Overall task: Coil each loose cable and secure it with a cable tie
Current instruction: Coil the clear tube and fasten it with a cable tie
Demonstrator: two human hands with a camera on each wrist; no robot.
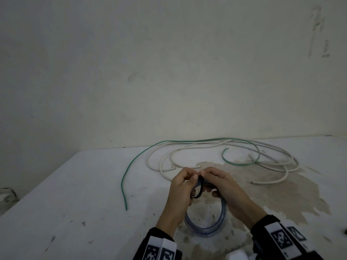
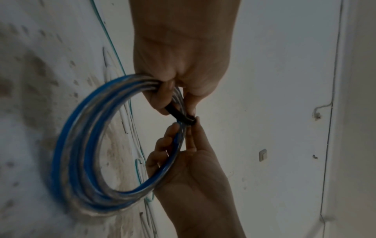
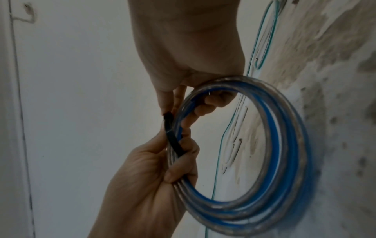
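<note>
A stained white table (image 1: pixel 78 194) ran back to a pale wall (image 1: pixel 131 62), and across its far half lay the loose cables — several long white cables (image 1: pixel 272 152) in sprawling loops, with a thin green cable (image 1: pixel 131 166) curving out over them and down toward the left. Nearer the person, a coil of blue and clear cable (image 1: pixel 206 229) stood roughly upright, its lower edge at the tabletop as far as the head view showed. Both hands met at the top of the coil. The left hand (image 1: pixel 181 192) had its fingers curled round the bundled strands and over a black cable tie (image 1: pixel 199 188), which crossed the coil there. The right hand (image 1: pixel 225 186) also held the coil, its lower fingers hooked inside the ring — thumb and forefinger pinching the upper end of the tie, fingertips almost touching those of the left.
</note>
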